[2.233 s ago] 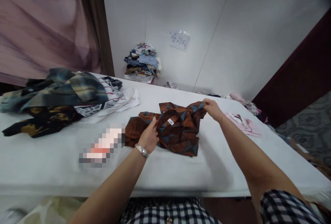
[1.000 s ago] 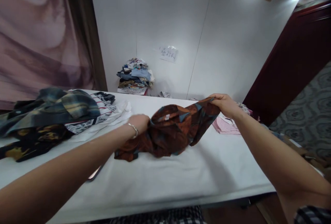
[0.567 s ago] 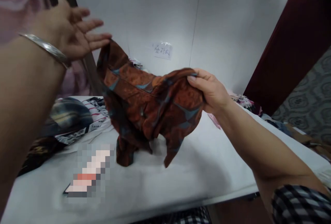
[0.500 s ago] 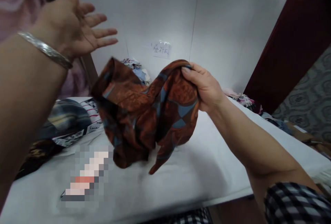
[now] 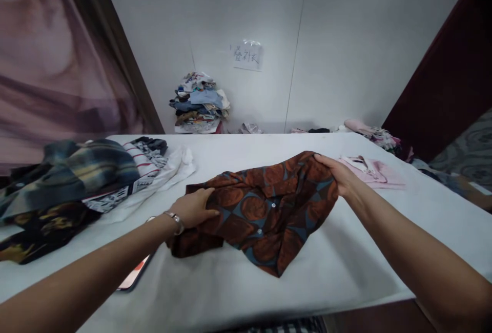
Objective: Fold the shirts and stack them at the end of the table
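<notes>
A brown shirt [image 5: 255, 207] with rust circles, blue-grey shapes and white buttons is stretched between my hands over the white table. My left hand [image 5: 194, 207], with a silver bangle at the wrist, is closed on the shirt's left part. On the other side, my right hand [image 5: 340, 171] pinches the shirt's upper right edge and holds it raised. The lower tip of the shirt hangs near the tabletop. Partly behind my left forearm lies a phone [image 5: 134, 277].
A heap of patterned clothes [image 5: 103, 166] lies on the table [image 5: 215, 292] at left. Behind the table, a tall clothes pile [image 5: 200, 102] stands against the wall. A folded pink garment [image 5: 378, 174] lies at right, with more clothes [image 5: 378, 136] beyond it. A handwritten sign [image 5: 248, 56] hangs above.
My left hand has come down from the upper left, fingers spread before, and now grips the shirt. The shirt went from bunched and hanging to spread out and lower. The view has shifted.
</notes>
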A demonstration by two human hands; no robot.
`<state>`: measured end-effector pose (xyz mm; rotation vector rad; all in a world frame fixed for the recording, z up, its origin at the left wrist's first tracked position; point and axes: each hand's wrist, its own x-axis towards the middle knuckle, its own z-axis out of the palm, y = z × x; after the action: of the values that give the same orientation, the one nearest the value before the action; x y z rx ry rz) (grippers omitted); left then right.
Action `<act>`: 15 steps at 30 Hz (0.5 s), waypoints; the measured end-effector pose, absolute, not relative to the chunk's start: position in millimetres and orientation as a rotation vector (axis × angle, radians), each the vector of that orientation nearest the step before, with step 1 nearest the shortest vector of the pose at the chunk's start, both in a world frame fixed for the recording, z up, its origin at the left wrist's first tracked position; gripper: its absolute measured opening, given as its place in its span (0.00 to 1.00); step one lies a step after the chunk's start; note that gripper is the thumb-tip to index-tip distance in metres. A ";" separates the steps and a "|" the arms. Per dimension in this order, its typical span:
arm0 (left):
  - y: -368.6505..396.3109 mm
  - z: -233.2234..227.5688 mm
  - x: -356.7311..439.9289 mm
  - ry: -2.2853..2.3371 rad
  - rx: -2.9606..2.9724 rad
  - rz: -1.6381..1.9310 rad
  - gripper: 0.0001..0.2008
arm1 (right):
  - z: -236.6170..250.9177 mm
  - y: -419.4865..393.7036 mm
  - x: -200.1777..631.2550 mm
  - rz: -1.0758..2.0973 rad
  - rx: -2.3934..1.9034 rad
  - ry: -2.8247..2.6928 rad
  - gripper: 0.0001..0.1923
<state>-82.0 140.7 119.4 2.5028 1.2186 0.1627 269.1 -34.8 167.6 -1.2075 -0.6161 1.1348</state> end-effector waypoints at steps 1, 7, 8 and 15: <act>142.9 117.2 -79.8 1.268 2.553 0.055 0.33 | 166.8 -37.7 269.6 1.129 -1.215 -0.623 0.08; 168.9 123.9 -52.8 1.505 2.655 0.132 0.34 | 177.3 -50.8 255.1 1.167 -1.220 -0.630 0.10; 171.5 122.3 -46.9 1.485 2.689 0.127 0.33 | 181.9 -53.4 249.5 1.150 -1.202 -0.643 0.10; 182.1 108.5 -30.5 1.531 2.579 -0.055 0.14 | 223.0 -83.3 218.3 1.034 -1.093 -0.801 0.13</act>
<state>-30.5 182.1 108.5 2.5787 1.5307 -0.0547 218.3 -83.3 223.0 -1.0925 -0.8010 1.0335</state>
